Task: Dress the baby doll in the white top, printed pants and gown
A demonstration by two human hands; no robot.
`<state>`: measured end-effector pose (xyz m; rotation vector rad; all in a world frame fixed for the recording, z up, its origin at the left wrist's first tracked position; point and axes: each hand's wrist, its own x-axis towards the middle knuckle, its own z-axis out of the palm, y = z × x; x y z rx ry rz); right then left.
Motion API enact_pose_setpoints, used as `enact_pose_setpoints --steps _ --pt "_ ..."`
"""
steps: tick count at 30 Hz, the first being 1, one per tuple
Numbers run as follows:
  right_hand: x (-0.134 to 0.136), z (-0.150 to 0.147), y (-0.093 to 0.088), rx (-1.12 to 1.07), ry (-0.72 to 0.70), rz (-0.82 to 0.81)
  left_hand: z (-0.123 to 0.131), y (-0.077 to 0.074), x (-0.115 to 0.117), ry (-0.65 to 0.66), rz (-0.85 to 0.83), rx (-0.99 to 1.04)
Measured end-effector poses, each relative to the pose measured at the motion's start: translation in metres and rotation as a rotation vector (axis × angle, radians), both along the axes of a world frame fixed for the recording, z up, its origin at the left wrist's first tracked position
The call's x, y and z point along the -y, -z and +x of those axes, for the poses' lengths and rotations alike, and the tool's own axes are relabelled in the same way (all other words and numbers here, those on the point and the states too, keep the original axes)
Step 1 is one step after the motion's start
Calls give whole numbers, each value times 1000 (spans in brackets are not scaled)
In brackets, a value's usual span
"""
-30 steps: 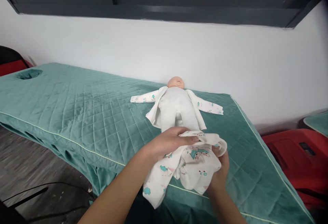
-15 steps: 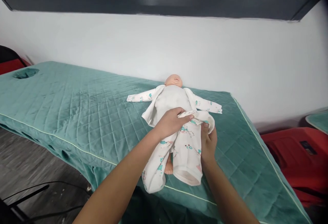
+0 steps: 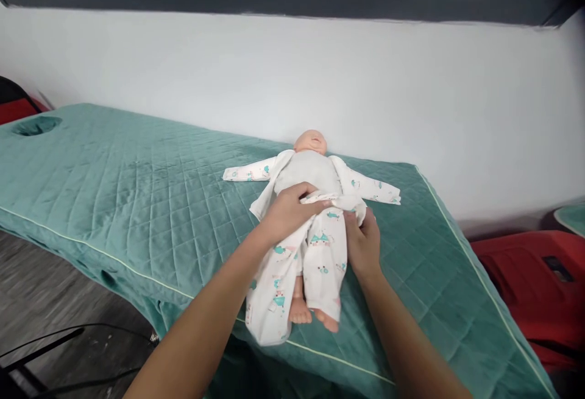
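A baby doll (image 3: 311, 142) lies on its back on the green quilted bed cover, its head toward the wall. It wears a white patterned jacket (image 3: 372, 187) spread open over a plain white torso. My left hand (image 3: 287, 210) grips the waistband of white printed baby trousers (image 3: 325, 247) near the doll's middle. My right hand (image 3: 364, 243) pinches the same waistband at its right side. One trouser leg covers the doll's right-hand leg in view, with the foot (image 3: 326, 320) showing at the cuff. The other bare foot (image 3: 300, 309) lies beside the left trouser leg, outside it.
The green bed (image 3: 159, 204) runs off to the left, with a round hole (image 3: 36, 125) at its far end. A white wall (image 3: 292, 76) stands behind it. Red chairs (image 3: 530, 277) are at the right, and a black metal frame (image 3: 41, 350) is at the lower left.
Both hands have drawn the trousers slightly left and toward the doll's body. A foot now shows at the right trouser cuff, which earlier hung open with no foot visible.
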<state>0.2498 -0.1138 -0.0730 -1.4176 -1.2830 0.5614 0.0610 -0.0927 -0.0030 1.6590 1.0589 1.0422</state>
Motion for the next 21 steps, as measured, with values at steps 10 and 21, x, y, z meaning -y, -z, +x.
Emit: enact_pose_setpoints --steps 10,21 --pt "-6 -25 -69 310 -603 -131 -40 50 -1 83 -364 637" --pt "-41 -37 -67 -178 -765 -489 -49 56 0 336 -412 571"
